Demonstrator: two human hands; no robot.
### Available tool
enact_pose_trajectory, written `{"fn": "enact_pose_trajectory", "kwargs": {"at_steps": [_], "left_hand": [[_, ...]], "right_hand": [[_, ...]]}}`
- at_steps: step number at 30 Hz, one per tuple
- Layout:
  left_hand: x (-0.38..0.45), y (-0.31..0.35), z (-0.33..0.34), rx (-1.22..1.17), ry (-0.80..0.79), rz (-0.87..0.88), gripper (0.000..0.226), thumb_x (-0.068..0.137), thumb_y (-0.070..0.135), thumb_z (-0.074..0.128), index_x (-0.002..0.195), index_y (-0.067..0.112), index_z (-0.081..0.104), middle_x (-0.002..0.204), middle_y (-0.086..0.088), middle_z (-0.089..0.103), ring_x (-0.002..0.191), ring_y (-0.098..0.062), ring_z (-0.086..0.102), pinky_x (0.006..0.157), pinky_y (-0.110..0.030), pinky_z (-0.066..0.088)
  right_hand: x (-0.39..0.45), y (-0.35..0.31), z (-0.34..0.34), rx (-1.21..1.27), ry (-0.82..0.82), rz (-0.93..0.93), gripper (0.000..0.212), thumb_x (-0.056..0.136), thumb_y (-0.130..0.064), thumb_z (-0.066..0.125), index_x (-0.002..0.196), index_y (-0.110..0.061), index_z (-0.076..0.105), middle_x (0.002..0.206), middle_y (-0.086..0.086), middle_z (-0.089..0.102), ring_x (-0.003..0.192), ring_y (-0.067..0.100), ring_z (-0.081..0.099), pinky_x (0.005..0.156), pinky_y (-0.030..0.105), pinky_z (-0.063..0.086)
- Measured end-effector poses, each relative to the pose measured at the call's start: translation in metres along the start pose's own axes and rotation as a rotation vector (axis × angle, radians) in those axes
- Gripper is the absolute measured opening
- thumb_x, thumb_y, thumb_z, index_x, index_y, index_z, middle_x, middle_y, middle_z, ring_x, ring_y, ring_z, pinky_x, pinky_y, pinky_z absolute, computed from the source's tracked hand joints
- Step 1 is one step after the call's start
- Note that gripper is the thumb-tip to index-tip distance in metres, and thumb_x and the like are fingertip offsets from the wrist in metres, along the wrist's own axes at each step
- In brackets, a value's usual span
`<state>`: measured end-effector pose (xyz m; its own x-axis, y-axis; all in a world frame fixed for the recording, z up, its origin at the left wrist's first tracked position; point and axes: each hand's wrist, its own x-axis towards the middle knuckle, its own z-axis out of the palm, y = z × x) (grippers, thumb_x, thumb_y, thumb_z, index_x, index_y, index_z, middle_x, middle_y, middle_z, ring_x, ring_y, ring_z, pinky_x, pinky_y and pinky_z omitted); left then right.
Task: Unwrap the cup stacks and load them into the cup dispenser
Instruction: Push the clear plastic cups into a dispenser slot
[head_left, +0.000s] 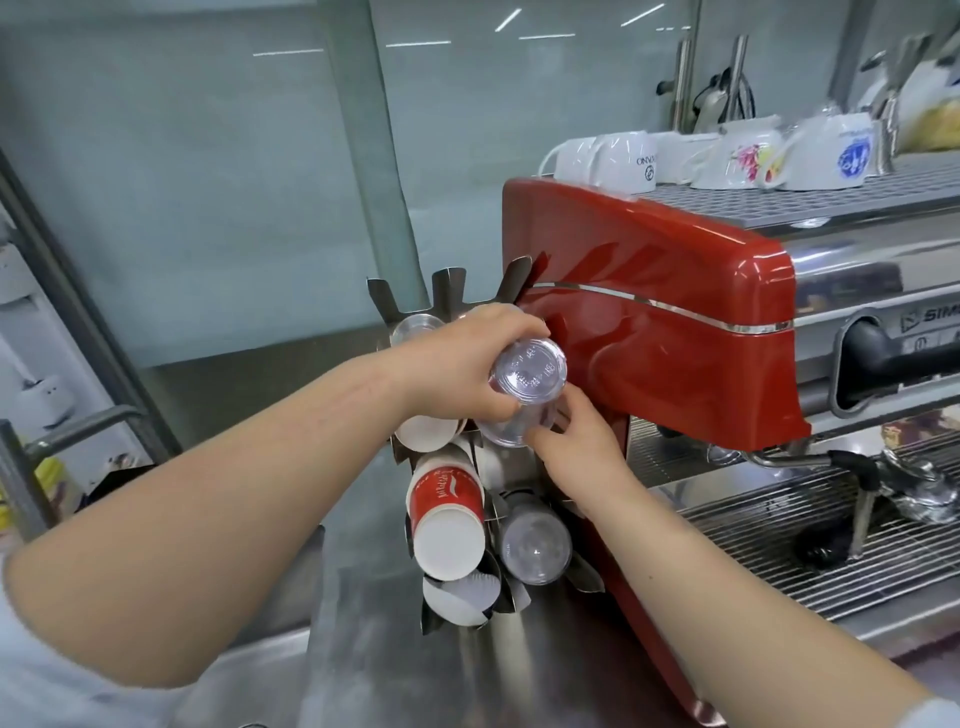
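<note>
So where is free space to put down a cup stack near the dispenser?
Bare steel counter lies left of the cup dispenser, below the glass wall. It is crowded right of it: the espresso machine stands close, and both hands work there.

You held a clear plastic cup stack (525, 387); paper cups (444, 512) were red-and-white with white lettering; espresso machine (660, 306) glossy red; one mug (748, 156) floral pink-yellow.

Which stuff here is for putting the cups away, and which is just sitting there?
For the job: clear cup stack, left hand, right hand, cup dispenser, red paper cups.
Just there: red coffee machine, white mugs.
</note>
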<state>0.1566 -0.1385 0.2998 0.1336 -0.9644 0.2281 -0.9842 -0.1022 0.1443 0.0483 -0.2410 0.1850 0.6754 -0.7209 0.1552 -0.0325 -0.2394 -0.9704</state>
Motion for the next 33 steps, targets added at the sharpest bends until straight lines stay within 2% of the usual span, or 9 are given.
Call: {"fn": "enact_pose_trajectory", "kwargs": {"at_steps": [6,11,17,21,24,30,33], "left_hand": [[0.004,-0.009,0.004,-0.012,-0.007,-0.034,0.071,0.072,0.021,0.075,0.136,0.027,0.043,0.118,0.015,0.037,0.113,0.0,0.036,0.095,-0.014,0.027],[0.005,-0.014,0.007,0.0,-0.037,-0.085,0.075,0.072,0.027,0.074,0.137,0.033,0.038,0.121,0.012,0.038,0.117,-0.009,0.043,0.1,-0.024,0.036],[0.011,-0.012,0.008,0.0,-0.047,-0.088,0.076,0.073,0.027,0.073,0.139,0.034,0.036,0.137,0.008,0.042,0.128,-0.011,0.041,0.106,-0.032,0.039],[0.014,-0.01,0.008,0.025,-0.042,-0.054,0.073,0.078,0.025,0.072,0.141,0.029,0.037,0.144,0.006,0.041,0.132,-0.01,0.038,0.107,-0.024,0.033],[0.015,-0.009,0.007,0.034,-0.045,-0.038,0.072,0.079,0.023,0.072,0.142,0.029,0.037,0.146,0.006,0.04,0.134,-0.01,0.036,0.107,-0.022,0.03],[0.017,-0.011,0.002,0.024,-0.019,-0.014,0.069,0.078,0.02,0.072,0.14,0.027,0.041,0.138,0.007,0.044,0.124,-0.006,0.04,0.096,-0.014,0.028],[0.019,-0.013,0.002,0.014,-0.038,-0.043,0.071,0.076,0.022,0.073,0.138,0.034,0.04,0.128,0.009,0.039,0.112,-0.003,0.039,0.096,-0.018,0.032]], "right_hand": [[0.007,0.007,0.005,-0.059,0.029,-0.031,0.049,0.08,-0.018,0.065,0.126,-0.032,0.053,0.122,-0.009,0.061,0.112,0.008,0.057,0.097,0.029,0.045],[0.011,0.007,0.007,-0.067,0.014,-0.037,0.048,0.083,-0.014,0.063,0.128,-0.029,0.053,0.121,-0.007,0.062,0.109,0.008,0.057,0.09,0.024,0.042],[0.013,0.006,0.007,-0.094,0.035,-0.045,0.047,0.085,-0.011,0.057,0.127,-0.029,0.052,0.124,-0.002,0.061,0.113,0.015,0.057,0.098,0.038,0.048],[0.011,0.004,0.005,-0.069,0.039,-0.061,0.047,0.084,-0.01,0.056,0.126,-0.032,0.052,0.119,-0.005,0.062,0.109,0.012,0.058,0.096,0.038,0.049],[0.011,0.002,0.002,-0.076,0.038,-0.056,0.052,0.084,-0.006,0.055,0.13,-0.029,0.049,0.123,-0.004,0.061,0.105,0.009,0.057,0.095,0.031,0.048],[0.013,-0.001,0.003,-0.136,0.051,-0.14,0.07,0.079,-0.012,0.058,0.143,-0.031,0.036,0.14,-0.003,0.049,0.127,0.012,0.048,0.106,0.04,0.043],[0.014,-0.005,0.001,-0.145,0.07,-0.187,0.074,0.078,-0.013,0.06,0.145,-0.029,0.033,0.145,-0.001,0.044,0.132,0.014,0.043,0.108,0.04,0.04]]}}
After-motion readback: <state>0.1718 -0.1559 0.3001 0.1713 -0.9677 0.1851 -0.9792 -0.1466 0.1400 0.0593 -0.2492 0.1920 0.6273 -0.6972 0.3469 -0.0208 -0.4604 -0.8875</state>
